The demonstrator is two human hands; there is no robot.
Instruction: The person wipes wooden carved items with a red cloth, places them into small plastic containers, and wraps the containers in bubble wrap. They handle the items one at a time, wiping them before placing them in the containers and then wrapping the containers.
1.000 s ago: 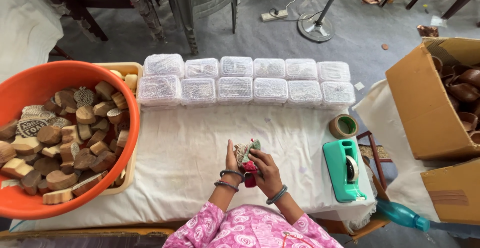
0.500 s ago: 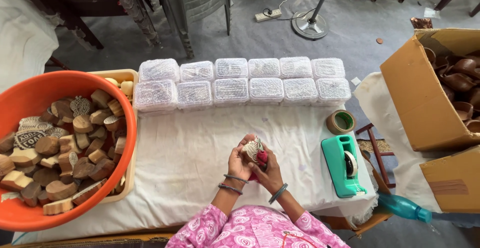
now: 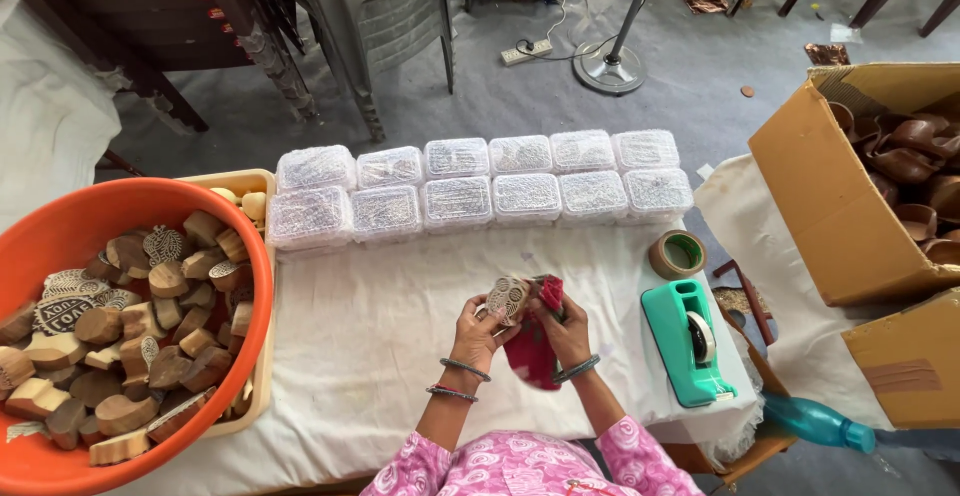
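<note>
Left hand (image 3: 480,324) closed round carved wooden block (image 3: 508,299), above white table (image 3: 380,346). Right hand (image 3: 565,328) grips red cloth (image 3: 532,348), touching block. Block looks hard, light; hold by sides. Cloth soft, floppy.

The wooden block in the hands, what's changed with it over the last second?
The left hand has lifted and turned the carved block so its patterned face shows, higher above the table than before. The right hand still presses the red cloth beside it. Tub, boxes and tape dispenser stayed put.
</note>
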